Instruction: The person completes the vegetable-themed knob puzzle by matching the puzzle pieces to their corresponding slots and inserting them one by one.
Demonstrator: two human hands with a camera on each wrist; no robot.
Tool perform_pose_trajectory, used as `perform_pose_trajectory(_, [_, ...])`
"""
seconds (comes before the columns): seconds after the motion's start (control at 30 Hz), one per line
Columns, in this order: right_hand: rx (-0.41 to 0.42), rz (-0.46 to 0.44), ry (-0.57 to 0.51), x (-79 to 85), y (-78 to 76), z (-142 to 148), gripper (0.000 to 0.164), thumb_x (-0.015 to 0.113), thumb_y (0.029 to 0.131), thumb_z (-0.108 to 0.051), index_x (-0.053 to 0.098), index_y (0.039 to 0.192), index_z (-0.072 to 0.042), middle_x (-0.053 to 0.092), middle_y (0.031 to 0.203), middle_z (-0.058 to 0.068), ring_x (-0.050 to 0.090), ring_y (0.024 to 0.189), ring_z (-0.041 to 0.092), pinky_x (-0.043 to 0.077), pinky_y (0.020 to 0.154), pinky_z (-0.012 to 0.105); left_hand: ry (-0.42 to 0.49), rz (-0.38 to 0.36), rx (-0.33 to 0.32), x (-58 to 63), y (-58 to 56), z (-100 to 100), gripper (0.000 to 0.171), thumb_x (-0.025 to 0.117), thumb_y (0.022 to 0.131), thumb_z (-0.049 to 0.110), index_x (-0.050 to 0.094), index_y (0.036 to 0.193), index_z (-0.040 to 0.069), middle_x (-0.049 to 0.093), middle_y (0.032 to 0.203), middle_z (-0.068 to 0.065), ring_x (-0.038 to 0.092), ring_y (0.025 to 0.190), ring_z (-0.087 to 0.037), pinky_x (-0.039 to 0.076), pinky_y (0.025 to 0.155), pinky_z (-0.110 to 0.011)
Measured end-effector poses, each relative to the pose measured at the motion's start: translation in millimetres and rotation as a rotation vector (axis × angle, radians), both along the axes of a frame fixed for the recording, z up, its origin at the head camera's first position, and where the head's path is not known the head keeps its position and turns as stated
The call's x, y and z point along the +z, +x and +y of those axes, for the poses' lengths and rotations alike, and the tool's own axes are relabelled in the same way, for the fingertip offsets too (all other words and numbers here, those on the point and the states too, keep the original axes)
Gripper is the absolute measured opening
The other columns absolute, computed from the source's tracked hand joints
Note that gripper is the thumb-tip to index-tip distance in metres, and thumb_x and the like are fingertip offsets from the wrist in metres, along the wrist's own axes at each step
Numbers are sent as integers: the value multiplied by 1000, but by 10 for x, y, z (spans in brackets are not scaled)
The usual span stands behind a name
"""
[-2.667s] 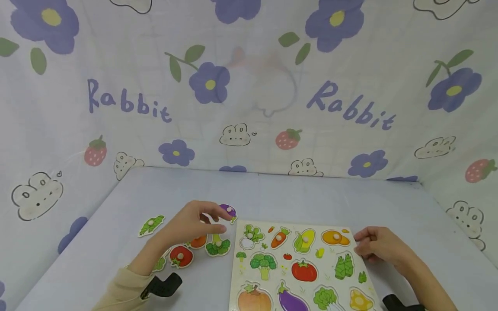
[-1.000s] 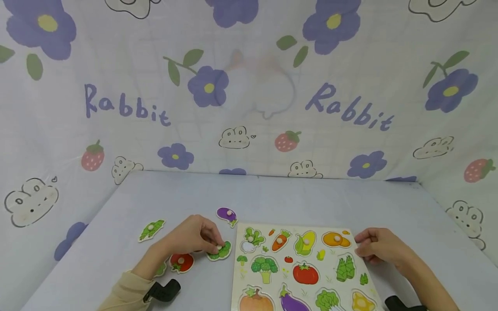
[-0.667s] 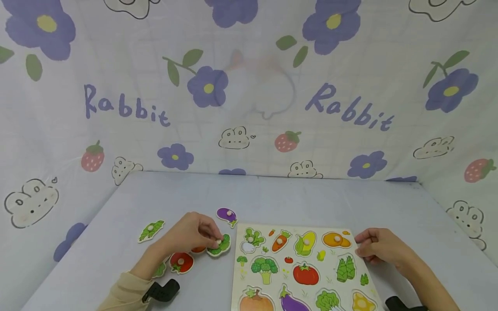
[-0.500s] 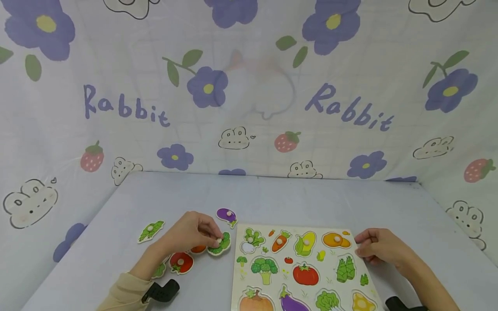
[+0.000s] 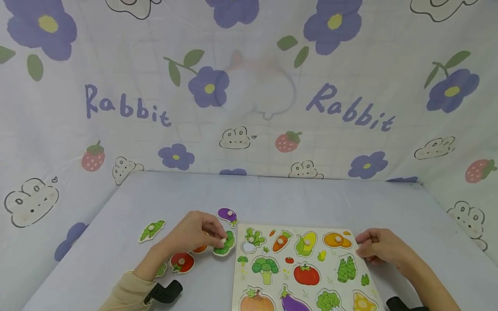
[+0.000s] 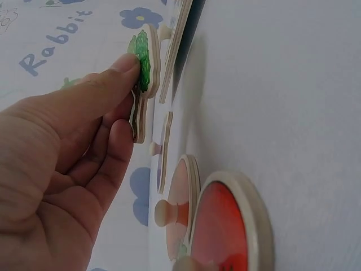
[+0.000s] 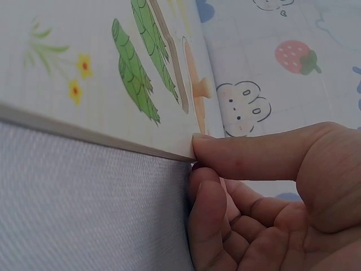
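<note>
Landmark: we place everything against the puzzle board (image 5: pixel 307 268) on the table (image 5: pixel 272 198).
Left hand: our left hand (image 5: pixel 190 235) pinches the broccoli piece (image 5: pixel 225 244) between thumb and fingers, lifted and tilted off the table, just off the board's left edge.
Key relation: the board lies to the right of the pinch; its printed broccoli slot (image 5: pixel 264 268) sits just inside the left edge, so our left hand is much the nearer.
Right hand: our right hand (image 5: pixel 379 248), fingers curled, presses a thumb to the board's far right corner.
Loose pieces: the eggplant piece (image 5: pixel 227 214), tomato piece (image 5: pixel 182 262) and leafy piece (image 5: pixel 151 230) lie left of the board.
</note>
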State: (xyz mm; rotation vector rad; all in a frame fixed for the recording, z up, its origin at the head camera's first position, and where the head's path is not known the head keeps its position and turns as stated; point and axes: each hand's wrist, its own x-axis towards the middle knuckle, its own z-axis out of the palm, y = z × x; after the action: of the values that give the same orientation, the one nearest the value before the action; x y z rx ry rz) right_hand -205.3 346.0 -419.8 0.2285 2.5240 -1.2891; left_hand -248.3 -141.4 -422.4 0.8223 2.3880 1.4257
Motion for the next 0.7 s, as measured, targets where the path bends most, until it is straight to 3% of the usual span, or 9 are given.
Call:
perform_pose_trajectory(0.3, [-1,-1,-12,-5,0,1,36,74,83,-7,57,111,7,60,80,6,55,71,22,49,61,33,0,18,-9,27,57,87,15,86,77,17,74,85,13,72,80,3,67,74,-18,51,63,-28])
perform_pose_trajectory(0.7, [2,3,-5,-7,-1,2,36,74,84,-7,57,112,7,59,80,6,54,72,22,49,62,33,17,166,77,-7,105,194,17,88,75,22,72,82,22,68,77,8,61,70,-14,47,62,-28])
